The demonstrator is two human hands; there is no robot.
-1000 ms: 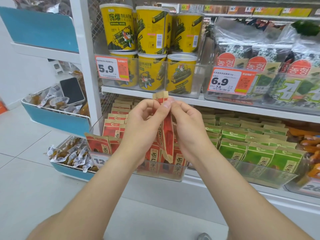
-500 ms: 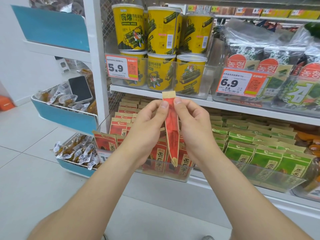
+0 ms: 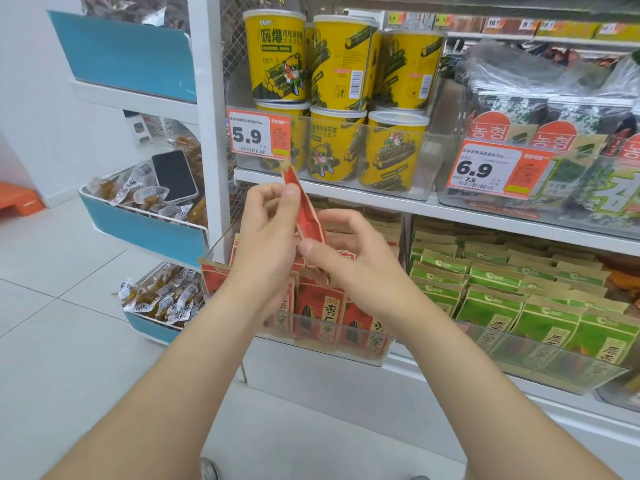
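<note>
Where it tilts edge-on above the clear bin [image 3: 360,351] of matching packets [image 3: 320,306], the red packet [image 3: 305,211] sits between both hands. Left hand [image 3: 266,237] pinches its upper part; right hand [image 3: 353,261] its lower end.

Both bare forearms reach forward; the left hand [image 3: 266,233] pinches a red packet [image 3: 306,213] above the right hand's [image 3: 356,268] pinching fingers.

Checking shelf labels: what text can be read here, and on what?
"5.9": left price tag.
"6.9", "7.5": right price tag.
"嗨爆": yellow can.
"농형": seaweed packs.
"香": red shelf packets.
"原": green packets.
Nothing readable: held packet, seen edge-on.
Too small: tags' fine print, upper-shelf tags.
</note>
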